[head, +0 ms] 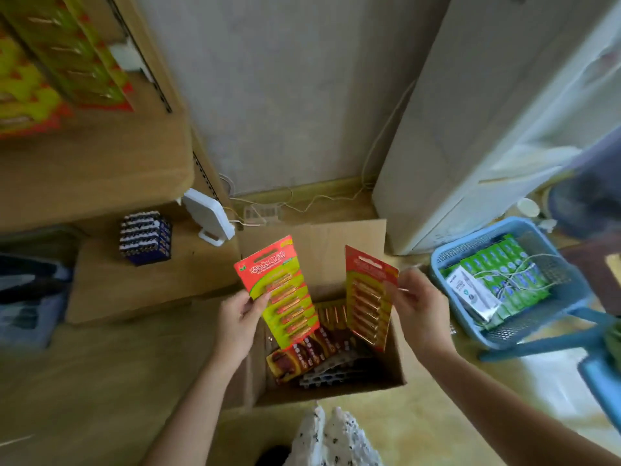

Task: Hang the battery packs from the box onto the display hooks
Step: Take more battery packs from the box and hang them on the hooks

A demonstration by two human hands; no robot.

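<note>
Left hand grips a pack and right hand pinches a second pack over the box. Spare packs lie inside, and blurred hung packs show upper left. Probably midway.

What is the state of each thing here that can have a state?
left grip: pinches left battery pack by its edge.
right grip: pinches right battery pack by its edge.
box: open, more packs lie inside.
Both held packs: tilted over the box, not yet hung.
blue basket: holds green packs.
</note>
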